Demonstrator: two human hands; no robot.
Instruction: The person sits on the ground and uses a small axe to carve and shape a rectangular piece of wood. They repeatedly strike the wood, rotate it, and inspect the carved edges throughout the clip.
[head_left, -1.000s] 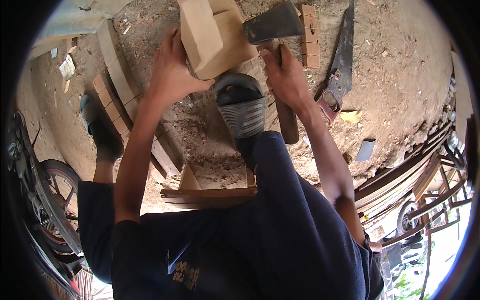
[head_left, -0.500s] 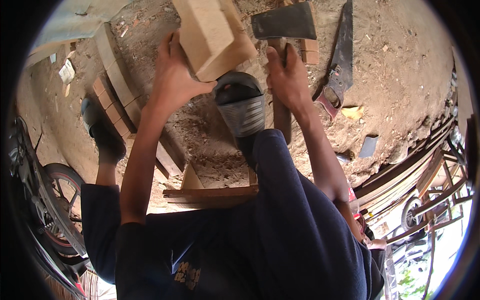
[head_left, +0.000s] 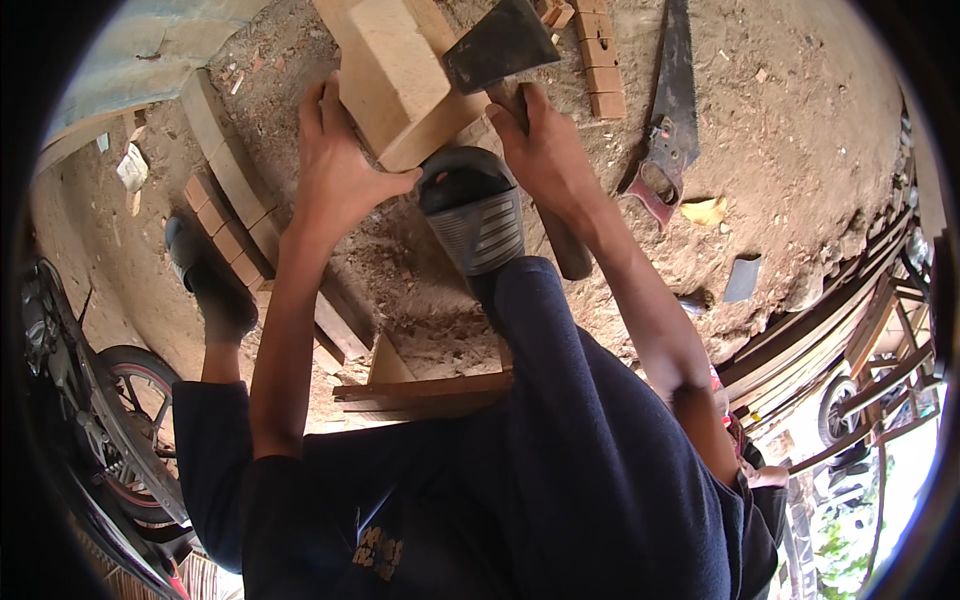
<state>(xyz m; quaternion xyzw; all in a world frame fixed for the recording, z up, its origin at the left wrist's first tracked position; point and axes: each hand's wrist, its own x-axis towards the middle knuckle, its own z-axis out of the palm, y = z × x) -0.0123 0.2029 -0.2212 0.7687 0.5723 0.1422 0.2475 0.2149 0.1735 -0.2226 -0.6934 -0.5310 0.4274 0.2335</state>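
An outdoor woodworking yard, probably beside a home: bare dirt ground [head_left: 800, 130] strewn with chips, a handsaw [head_left: 672, 120], short wood offcuts [head_left: 598, 60], stacked planks [head_left: 235, 190], and a motorbike wheel [head_left: 130, 400] parked at the edge.

wood block [head_left: 400, 75]: pale tan, lightly grained
hatchet [head_left: 500, 45]: dark grey head, brown handle
sandal [head_left: 472, 215]: black, with a grey ribbed band
trousers [head_left: 590, 450]: navy blue
shirt [head_left: 330, 520]: dark navy, yellow printed mark
handsaw [head_left: 672, 110]: dark rusty blade, reddish handle
small bricks [head_left: 600, 50]: orange-brown, in a row
ground [head_left: 800, 150]: dusty brown
wheel [head_left: 130, 370]: black tyre, reddish rim
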